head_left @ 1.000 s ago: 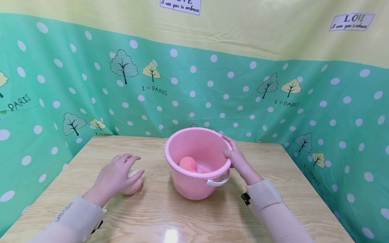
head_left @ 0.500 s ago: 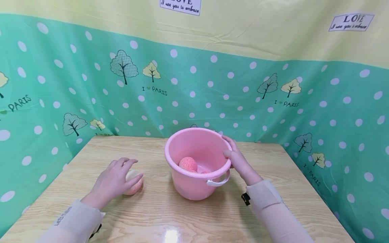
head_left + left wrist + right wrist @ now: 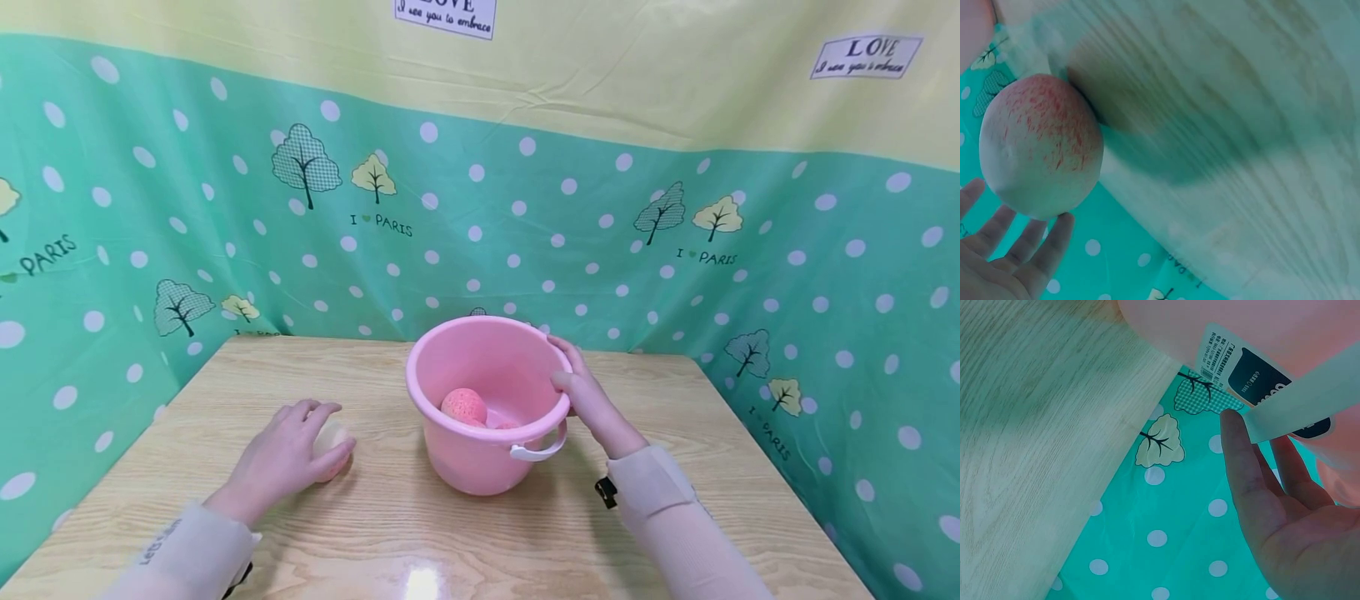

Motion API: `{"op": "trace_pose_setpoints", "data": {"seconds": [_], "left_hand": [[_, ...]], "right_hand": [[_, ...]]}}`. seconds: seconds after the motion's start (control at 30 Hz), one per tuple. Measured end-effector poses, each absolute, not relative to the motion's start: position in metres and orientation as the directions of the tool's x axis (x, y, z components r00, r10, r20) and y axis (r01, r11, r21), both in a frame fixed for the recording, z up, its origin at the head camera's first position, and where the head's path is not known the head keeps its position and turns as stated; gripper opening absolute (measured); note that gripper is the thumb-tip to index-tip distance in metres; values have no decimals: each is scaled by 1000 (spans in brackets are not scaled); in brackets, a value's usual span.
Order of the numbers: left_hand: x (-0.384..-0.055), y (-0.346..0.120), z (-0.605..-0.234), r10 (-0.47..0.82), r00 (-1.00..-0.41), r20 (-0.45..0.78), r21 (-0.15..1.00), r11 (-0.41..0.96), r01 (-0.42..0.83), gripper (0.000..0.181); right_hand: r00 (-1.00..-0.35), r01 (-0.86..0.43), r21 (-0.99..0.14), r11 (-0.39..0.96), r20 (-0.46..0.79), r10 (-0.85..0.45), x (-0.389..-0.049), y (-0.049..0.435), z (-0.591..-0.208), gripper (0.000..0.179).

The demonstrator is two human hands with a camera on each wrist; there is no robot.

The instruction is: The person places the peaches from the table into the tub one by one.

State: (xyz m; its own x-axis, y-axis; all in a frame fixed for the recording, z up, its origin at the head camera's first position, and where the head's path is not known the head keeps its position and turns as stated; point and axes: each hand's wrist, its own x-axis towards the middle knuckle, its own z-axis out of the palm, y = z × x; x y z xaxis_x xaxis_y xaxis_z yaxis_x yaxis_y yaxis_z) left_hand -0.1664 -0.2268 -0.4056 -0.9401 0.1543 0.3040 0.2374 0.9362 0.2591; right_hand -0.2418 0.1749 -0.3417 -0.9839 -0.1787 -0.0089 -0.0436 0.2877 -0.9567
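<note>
A whitish peach with red flecks [image 3: 1041,150] rests on the table at the left of the head view, partly hidden by my left hand [image 3: 281,454]. In the left wrist view the fingers are nearly straight, their tips right at the peach's lower edge. My right hand [image 3: 596,404] grips the rim of a pink bucket [image 3: 480,467], thumb over the edge and fingers along the outside. Inside the bucket lies a pinkish-red peach [image 3: 464,406], with parts of others just showing low down. A white handle [image 3: 540,450] hangs at the bucket's front right.
The wood-grain table [image 3: 450,550] reaches back to a green and yellow curtain [image 3: 480,217] printed with dots and trees. Curtain also lines both sides. A printed label [image 3: 1254,378] is stuck on the bucket's outer wall.
My left hand has come down slightly closer over the peach, its thumb now lower at the peach's front. The right hand and bucket have stayed in place.
</note>
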Motion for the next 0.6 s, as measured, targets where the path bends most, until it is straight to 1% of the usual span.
{"op": "trace_pose_setpoints", "data": {"seconds": [0.6], "left_hand": [[-166,-224,-417,149,-939,310,243,942,230,58]], "right_hand": [[-984,-47,-956,289,-6,-179,-242,175,-342,78]]}}
